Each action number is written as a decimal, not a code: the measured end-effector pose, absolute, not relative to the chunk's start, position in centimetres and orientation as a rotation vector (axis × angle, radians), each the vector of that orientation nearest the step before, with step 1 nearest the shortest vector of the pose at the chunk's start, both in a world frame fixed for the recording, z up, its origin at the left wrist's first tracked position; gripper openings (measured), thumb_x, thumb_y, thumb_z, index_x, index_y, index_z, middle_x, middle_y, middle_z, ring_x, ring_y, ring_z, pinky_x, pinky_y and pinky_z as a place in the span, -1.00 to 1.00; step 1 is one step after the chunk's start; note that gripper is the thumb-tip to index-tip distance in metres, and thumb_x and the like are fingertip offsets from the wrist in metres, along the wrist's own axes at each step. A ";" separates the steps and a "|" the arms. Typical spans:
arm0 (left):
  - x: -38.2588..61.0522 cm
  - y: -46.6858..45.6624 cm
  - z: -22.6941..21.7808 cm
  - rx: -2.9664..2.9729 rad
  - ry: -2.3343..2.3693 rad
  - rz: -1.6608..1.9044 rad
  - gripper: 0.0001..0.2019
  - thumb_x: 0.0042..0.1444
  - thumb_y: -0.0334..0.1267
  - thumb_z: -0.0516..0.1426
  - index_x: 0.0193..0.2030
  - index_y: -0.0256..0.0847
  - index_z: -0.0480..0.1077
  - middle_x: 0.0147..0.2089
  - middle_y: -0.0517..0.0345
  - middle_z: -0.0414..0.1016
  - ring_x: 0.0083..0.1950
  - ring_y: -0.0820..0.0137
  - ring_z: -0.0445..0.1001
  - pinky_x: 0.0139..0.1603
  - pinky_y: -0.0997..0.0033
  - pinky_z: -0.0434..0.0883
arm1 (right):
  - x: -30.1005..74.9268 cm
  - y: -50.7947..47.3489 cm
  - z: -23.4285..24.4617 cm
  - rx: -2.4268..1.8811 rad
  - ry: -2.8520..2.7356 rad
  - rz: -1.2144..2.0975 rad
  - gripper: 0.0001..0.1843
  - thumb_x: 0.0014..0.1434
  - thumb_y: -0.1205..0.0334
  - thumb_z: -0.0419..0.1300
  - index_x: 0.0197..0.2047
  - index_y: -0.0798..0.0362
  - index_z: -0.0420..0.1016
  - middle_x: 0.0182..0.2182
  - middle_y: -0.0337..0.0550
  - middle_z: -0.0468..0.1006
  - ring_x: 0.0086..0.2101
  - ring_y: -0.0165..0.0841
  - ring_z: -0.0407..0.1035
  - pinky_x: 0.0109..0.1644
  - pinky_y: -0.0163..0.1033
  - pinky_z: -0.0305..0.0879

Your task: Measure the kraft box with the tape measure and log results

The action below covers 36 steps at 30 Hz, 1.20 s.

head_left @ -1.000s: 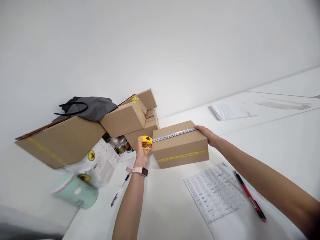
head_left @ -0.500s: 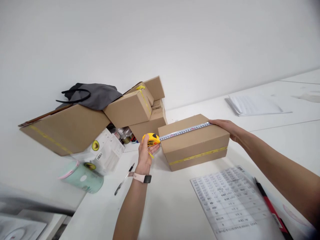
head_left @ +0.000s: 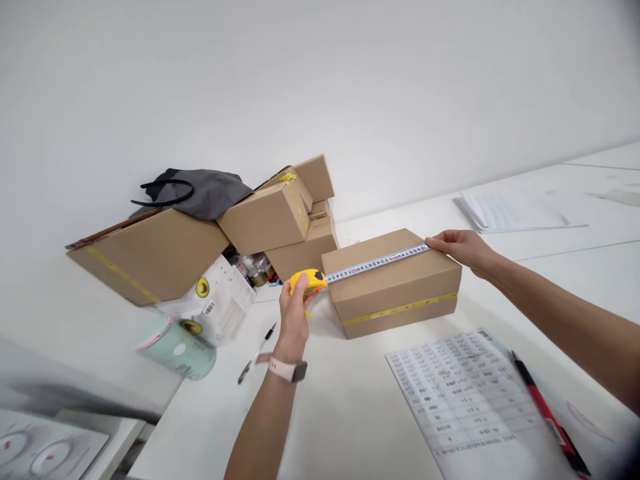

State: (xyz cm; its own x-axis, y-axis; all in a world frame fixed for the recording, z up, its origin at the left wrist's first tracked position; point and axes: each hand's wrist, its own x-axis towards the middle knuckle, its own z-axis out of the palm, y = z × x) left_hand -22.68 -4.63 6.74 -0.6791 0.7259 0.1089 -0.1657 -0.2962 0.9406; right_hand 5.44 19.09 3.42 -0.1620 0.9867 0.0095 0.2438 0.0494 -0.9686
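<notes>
My left hand (head_left: 294,313) is closed around a yellow tape measure (head_left: 311,281), just off the left end of a brown cardboard box (head_left: 400,287). Its white blade (head_left: 377,263) runs out across the top of the box, numbers facing up. At the far end of the blade, my right hand (head_left: 457,248) pinches the tape near the right side of the box top. The tape's very tip is hidden by those fingers. A strip of yellow tape crosses the front of the box. A watch with a pink band (head_left: 286,369) is on my left wrist.
Stacked cardboard boxes (head_left: 265,220) with a grey bag (head_left: 205,192) stand at the back left. A white avocado-print box (head_left: 225,300) and mint-green container (head_left: 183,350) sit before them. A pen (head_left: 257,353), printed sheet (head_left: 465,407), red-black marker (head_left: 550,413) and papers (head_left: 515,210) lie around.
My right hand has lifted from lying against the box's edge to a pinch on the tape's end. My left hand has tilted the tape measure slightly. The view has shifted a little.
</notes>
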 end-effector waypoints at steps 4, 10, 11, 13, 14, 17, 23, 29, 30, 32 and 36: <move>-18.7 -10.8 5.6 0.822 1.290 1.786 -0.55 -0.05 -0.08 0.42 -0.10 -0.26 0.45 -0.11 -0.04 0.61 -0.05 0.18 0.60 0.13 0.14 0.44 | 5.9 18.5 5.1 -1.084 -1.640 1.096 -0.51 -0.10 -0.30 0.38 -0.40 -0.02 0.52 -0.27 -0.11 0.61 -0.16 -0.16 0.42 -0.11 -0.12 0.32; -11.5 -14.8 0.2 0.596 0.893 1.128 -0.27 -0.44 -0.14 0.54 -0.04 -0.24 0.49 -0.17 0.03 0.55 -0.23 0.16 0.64 -0.23 0.29 0.50 | 1.7 15.7 8.9 -0.832 -2.227 1.105 -0.49 0.14 -0.33 0.18 -0.24 -0.03 0.55 -0.21 -0.05 0.62 -0.18 -0.13 0.45 -0.07 -0.08 0.36; -10.6 -14.5 0.1 0.600 0.881 1.117 -0.30 -0.47 -0.18 0.54 -0.08 -0.24 0.49 -0.15 0.04 0.54 -0.22 0.16 0.64 -0.25 0.33 0.48 | 0.6 15.8 9.3 -0.808 -2.316 1.078 -0.50 0.16 -0.32 0.17 -0.22 -0.03 0.56 -0.18 -0.05 0.62 -0.16 -0.12 0.46 -0.05 -0.07 0.36; -9.3 -13.2 1.0 0.599 0.859 1.198 -0.37 -0.41 -0.15 0.52 -0.14 -0.24 0.47 -0.13 0.05 0.51 -0.22 0.17 0.63 -0.23 0.32 0.49 | -1.6 16.7 9.7 -0.802 -2.409 1.013 -0.53 0.17 -0.27 0.19 -0.17 -0.03 0.56 -0.10 -0.04 0.62 -0.11 -0.10 0.46 -0.01 -0.07 0.35; -9.0 -12.3 1.7 0.597 0.847 1.269 -0.41 -0.34 -0.10 0.50 -0.15 -0.24 0.45 -0.12 0.04 0.51 -0.24 0.19 0.63 -0.21 0.28 0.49 | -2.7 17.4 9.7 -0.822 -2.418 0.983 -0.54 0.17 -0.24 0.20 -0.15 -0.03 0.57 -0.08 -0.03 0.62 -0.09 -0.09 0.45 0.02 -0.08 0.35; -8.5 -9.0 3.9 0.605 0.873 1.426 -0.48 -0.17 0.04 0.41 -0.18 -0.29 0.44 -0.14 -0.01 0.50 -0.29 0.22 0.60 -0.23 0.25 0.49 | -5.2 20.0 9.3 -0.972 -2.386 0.908 -0.60 0.24 -0.15 0.15 -0.16 0.01 0.56 -0.08 -0.02 0.63 -0.08 -0.11 0.46 0.02 -0.13 0.35; -7.2 -5.1 4.5 0.450 0.834 1.486 -0.46 -0.15 0.14 0.37 -0.23 -0.28 0.43 -0.23 0.03 0.49 -0.29 0.24 0.58 -0.18 0.24 0.48 | -7.1 22.7 7.2 -1.168 -2.335 0.763 -0.61 0.17 -0.16 0.20 -0.31 0.02 0.56 -0.23 -0.03 0.65 -0.16 -0.09 0.49 -0.04 -0.09 0.33; -6.4 -5.4 4.7 0.487 0.824 1.487 -0.47 -0.12 0.13 0.37 -0.21 -0.27 0.43 -0.18 0.03 0.50 -0.30 0.23 0.60 -0.16 0.22 0.49 | -6.8 22.8 6.6 -1.216 -2.384 0.726 -0.64 0.18 -0.15 0.17 -0.28 -0.02 0.53 -0.20 -0.10 0.65 -0.18 -0.15 0.48 -0.07 -0.10 0.29; -6.4 -5.4 4.7 0.503 0.835 1.482 -0.46 -0.13 0.14 0.37 -0.21 -0.28 0.43 -0.18 0.02 0.50 -0.30 0.22 0.61 -0.18 0.22 0.49 | -6.7 22.8 6.8 -1.224 -2.393 0.729 -0.64 0.18 -0.14 0.17 -0.28 -0.02 0.53 -0.20 -0.10 0.65 -0.18 -0.15 0.48 -0.08 -0.10 0.29; -6.5 -5.3 4.6 0.513 0.857 1.485 -0.44 -0.15 0.16 0.38 -0.22 -0.28 0.44 -0.19 0.02 0.51 -0.31 0.21 0.61 -0.20 0.22 0.50 | -6.7 22.6 7.0 -1.239 -2.406 0.733 -0.64 0.17 -0.15 0.17 -0.28 -0.03 0.53 -0.20 -0.10 0.65 -0.19 -0.14 0.48 -0.09 -0.09 0.28; -6.7 -5.1 4.2 0.533 0.871 1.492 -0.45 -0.11 0.16 0.37 -0.19 -0.28 0.44 -0.18 0.02 0.53 -0.30 0.20 0.62 -0.19 0.22 0.51 | -6.7 22.7 7.0 -1.253 -2.409 0.729 -0.62 0.16 -0.18 0.16 -0.25 -0.04 0.53 -0.19 -0.11 0.64 -0.20 -0.13 0.48 -0.10 -0.07 0.27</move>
State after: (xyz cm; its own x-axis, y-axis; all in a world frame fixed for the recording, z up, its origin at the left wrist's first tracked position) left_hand -6.71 -5.06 4.20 -0.1279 0.9775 -0.1675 -0.6268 0.0512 0.7775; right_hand -6.71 22.71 6.96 -0.5596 0.8271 0.0530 0.6589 0.4828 -0.5769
